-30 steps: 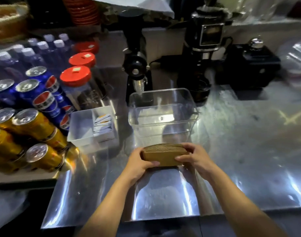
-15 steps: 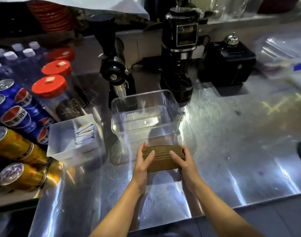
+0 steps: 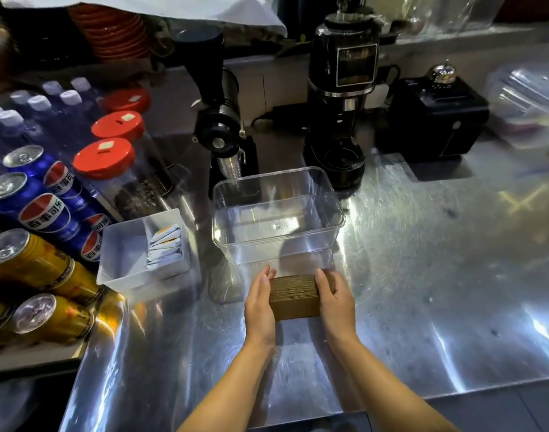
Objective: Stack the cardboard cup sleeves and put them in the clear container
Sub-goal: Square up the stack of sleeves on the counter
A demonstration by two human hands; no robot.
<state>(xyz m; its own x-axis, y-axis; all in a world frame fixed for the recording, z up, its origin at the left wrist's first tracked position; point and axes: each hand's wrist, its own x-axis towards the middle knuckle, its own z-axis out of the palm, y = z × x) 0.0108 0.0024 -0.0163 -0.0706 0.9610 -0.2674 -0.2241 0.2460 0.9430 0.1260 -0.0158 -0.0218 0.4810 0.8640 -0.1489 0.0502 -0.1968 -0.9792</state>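
Note:
A neat stack of brown cardboard cup sleeves (image 3: 294, 297) stands on the steel counter just in front of the clear container (image 3: 278, 244). My left hand (image 3: 260, 304) presses flat against the stack's left side and my right hand (image 3: 335, 302) against its right side, so the stack is squeezed between both palms. The clear rectangular container sits right behind the stack with nothing visible inside it.
A white tray (image 3: 123, 263) with sachets lies left of the container. Soda cans (image 3: 42, 213) and red-lidded jars (image 3: 105, 157) crowd the left side. Two black coffee grinders (image 3: 341, 98) and a black box (image 3: 435, 116) stand behind. Bare steel counter (image 3: 438, 275) spreads to the right.
Both hands have shifted from gripping the stack's front corners to pressing flat on its two sides. The stack stays in front of the container.

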